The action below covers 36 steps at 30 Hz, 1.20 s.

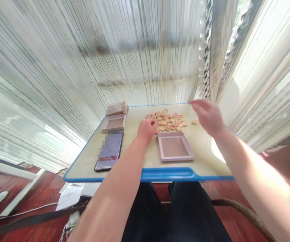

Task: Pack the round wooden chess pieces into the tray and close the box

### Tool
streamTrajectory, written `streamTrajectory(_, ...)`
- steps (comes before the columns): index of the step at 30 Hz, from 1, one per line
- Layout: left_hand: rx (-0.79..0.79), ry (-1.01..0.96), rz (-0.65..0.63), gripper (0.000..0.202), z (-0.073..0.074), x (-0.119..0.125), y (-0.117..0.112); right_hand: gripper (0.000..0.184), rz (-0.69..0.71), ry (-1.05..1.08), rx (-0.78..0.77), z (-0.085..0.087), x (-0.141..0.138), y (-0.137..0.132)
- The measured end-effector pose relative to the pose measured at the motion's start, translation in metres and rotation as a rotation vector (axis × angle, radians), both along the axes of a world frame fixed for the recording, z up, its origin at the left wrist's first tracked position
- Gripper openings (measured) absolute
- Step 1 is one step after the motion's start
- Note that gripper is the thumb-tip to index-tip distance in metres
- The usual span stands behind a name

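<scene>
Striped curtains behind a pale blue-edged surface (pixel 89 161), round wooden discs (pixel 168 121) in a heap, left hand (pixel 147 129) clenched on them, right hand (pixel 207 116) released above, square shallow box (pixel 175 147) nearby

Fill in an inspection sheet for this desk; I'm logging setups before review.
Surface: pale table with blue rim.
Things: pile of wooden discs; one stray disc; empty tray near the front.
Clutter: phone; second tray; box.
Hands: left hand closed at the pile's edge; right hand open, raised, blurred.
Cables: white cord on the floor.
Surroundings: curtains; papers on red floor.
</scene>
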<state>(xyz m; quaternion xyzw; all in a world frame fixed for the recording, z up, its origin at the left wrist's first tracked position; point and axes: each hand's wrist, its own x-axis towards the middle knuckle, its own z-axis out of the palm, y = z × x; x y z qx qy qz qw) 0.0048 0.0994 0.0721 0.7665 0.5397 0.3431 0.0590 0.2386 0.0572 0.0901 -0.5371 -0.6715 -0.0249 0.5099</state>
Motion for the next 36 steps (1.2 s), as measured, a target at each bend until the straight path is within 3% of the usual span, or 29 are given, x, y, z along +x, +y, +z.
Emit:
streamTrajectory(5,-0.027,0.013,0.02,0.02,0.0,-0.001,-0.002,0.023,-0.013,-0.097,0.023,-0.029,-0.011,0.015)
streamTrajectory(8,-0.01,0.01,0.022,0.021,0.001,-0.002,-0.004,0.023,0.094,-0.181,-0.128,-0.04,-0.008,0.017)
streamTrajectory(14,-0.037,0.059,-0.099,0.025,0.001,-0.004,-0.011,0.021,0.091,-0.187,-0.27,-0.036,-0.004,0.01)
streamTrajectory(18,-0.041,0.128,-0.089,0.026,0.002,-0.003,-0.013,0.024,0.095,-0.213,-0.328,-0.031,-0.003,0.009)
streamTrajectory(25,-0.037,0.075,-0.14,0.025,0.001,-0.003,-0.012,0.023,0.078,-0.255,-0.377,-0.025,0.0,0.006)
streamTrajectory(30,-0.065,0.087,-0.172,0.035,0.0,-0.004,-0.012,0.024,0.096,-0.264,-0.374,-0.029,0.001,0.007)
streamTrajectory(36,-0.046,0.102,-0.108,0.034,0.002,-0.004,-0.012,0.026,0.125,-0.261,-0.358,-0.03,0.003,0.011)
